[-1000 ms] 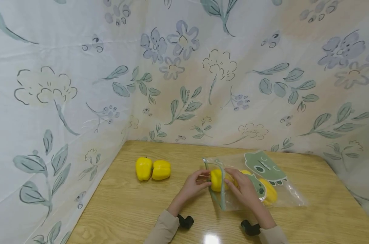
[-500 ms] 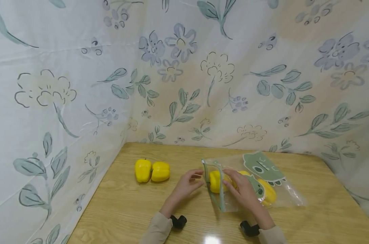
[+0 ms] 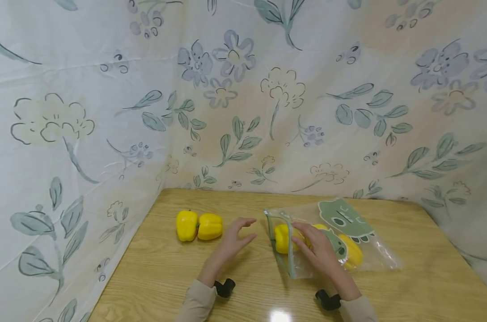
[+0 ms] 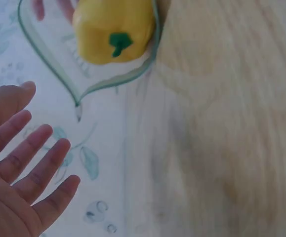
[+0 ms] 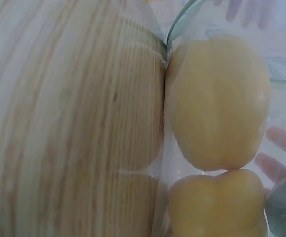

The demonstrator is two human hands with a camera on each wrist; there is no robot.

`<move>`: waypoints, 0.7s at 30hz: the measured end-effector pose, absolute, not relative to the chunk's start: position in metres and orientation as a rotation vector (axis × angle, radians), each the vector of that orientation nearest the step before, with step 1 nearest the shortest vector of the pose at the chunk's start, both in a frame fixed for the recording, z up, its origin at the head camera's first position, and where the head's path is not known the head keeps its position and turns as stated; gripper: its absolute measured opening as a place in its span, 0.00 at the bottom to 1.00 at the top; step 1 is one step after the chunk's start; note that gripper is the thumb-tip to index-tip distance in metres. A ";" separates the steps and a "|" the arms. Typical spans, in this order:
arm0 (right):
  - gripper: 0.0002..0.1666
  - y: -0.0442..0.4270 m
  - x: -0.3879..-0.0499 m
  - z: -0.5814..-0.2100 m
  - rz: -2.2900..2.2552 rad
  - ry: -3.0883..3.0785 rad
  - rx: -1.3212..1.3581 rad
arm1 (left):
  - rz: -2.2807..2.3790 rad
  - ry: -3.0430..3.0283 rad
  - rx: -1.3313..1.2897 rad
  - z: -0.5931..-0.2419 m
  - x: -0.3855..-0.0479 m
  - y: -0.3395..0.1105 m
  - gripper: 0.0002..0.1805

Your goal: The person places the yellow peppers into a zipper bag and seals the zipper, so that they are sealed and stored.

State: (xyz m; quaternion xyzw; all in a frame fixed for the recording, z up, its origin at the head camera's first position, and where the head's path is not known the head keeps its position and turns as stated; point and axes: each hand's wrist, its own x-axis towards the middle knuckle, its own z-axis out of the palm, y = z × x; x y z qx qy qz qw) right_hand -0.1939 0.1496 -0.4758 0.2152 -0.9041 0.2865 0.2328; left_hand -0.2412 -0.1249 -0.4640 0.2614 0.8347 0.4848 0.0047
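My left hand, fingers spread and holding nothing, is between two loose peppers and the mouth of a clear zip bag. It appears at lower left in the left wrist view. Just inside the bag's green-edged opening lies a yellow pepper, its green stem facing out. My right hand grips the bag from outside around this pepper. Deeper in the bag is another yellow pepper, partly behind a green print. Through the plastic, the right wrist view shows two peppers end to end.
Two loose yellow peppers touch each other on the wooden table, left of my left hand. A floral cloth hangs behind the table and along its left side. Black wrist mounts are on both wrists.
My left hand has drawn away from the pepper at the bag's opening, moving left toward the loose peppers, its fingers wider apart. My right hand stays at the bag.
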 end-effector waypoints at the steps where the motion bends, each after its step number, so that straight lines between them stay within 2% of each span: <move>1: 0.23 0.150 -0.194 -0.476 0.788 -2.483 0.592 | 1.515 2.623 0.805 -0.462 -0.241 -0.127 0.23; 21: 0.23 0.151 -0.193 -0.478 0.787 -2.510 0.564 | 1.160 3.047 0.706 -0.446 -0.251 -0.175 0.21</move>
